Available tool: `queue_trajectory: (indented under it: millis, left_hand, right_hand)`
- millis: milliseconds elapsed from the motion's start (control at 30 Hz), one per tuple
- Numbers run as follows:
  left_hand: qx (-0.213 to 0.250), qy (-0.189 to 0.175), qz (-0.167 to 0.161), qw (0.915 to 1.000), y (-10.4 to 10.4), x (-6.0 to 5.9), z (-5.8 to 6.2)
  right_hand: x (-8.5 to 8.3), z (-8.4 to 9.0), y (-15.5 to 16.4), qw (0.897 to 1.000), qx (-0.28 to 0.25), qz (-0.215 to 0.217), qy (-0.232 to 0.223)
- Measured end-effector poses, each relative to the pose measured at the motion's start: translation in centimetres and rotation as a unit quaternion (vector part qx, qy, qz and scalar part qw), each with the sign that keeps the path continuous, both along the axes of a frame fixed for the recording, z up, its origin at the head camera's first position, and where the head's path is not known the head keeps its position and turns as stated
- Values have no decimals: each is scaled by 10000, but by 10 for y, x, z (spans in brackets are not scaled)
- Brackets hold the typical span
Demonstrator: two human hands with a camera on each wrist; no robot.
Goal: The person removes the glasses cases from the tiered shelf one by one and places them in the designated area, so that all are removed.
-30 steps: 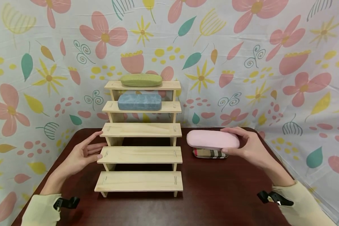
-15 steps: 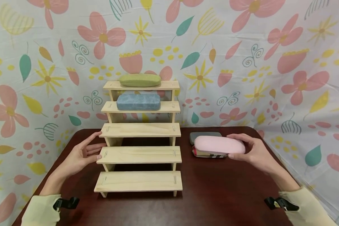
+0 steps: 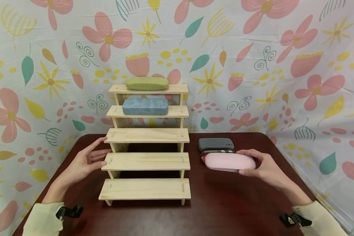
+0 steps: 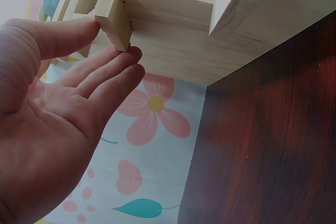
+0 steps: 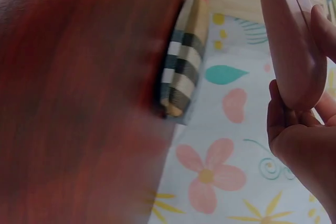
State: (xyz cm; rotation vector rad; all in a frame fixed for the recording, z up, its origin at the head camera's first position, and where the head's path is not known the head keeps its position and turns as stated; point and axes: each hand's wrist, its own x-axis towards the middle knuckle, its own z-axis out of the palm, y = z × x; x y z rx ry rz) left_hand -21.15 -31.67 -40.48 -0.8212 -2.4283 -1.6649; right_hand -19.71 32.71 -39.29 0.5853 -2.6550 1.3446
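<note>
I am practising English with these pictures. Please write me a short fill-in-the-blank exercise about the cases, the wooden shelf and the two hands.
1. The right hand holds the ____ case.
2. The green case lies on the ____ step of the wooden shelf.
3. The blue case lies one step ____ the green case.
4. The left hand touches the shelf's ____ side.

Missing words: pink; top; below; left
</note>
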Motion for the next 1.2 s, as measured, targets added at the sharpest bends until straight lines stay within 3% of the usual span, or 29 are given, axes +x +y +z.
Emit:
queue_trajectory:
  millis: [400, 667, 1200]
  left_hand:
    - [9, -12, -12, 10000, -1, -1, -1]
    - [78, -92, -51, 9999, -1, 0, -1]
    - [96, -93, -78, 9999, -1, 0, -1]
  right_hand:
    - [-5, -22, 6, 9990, -41, 89, -426]
    - [-11, -34, 7, 9987, 43, 179, -476]
    - [-17, -43, 8, 9969, 212, 91, -756]
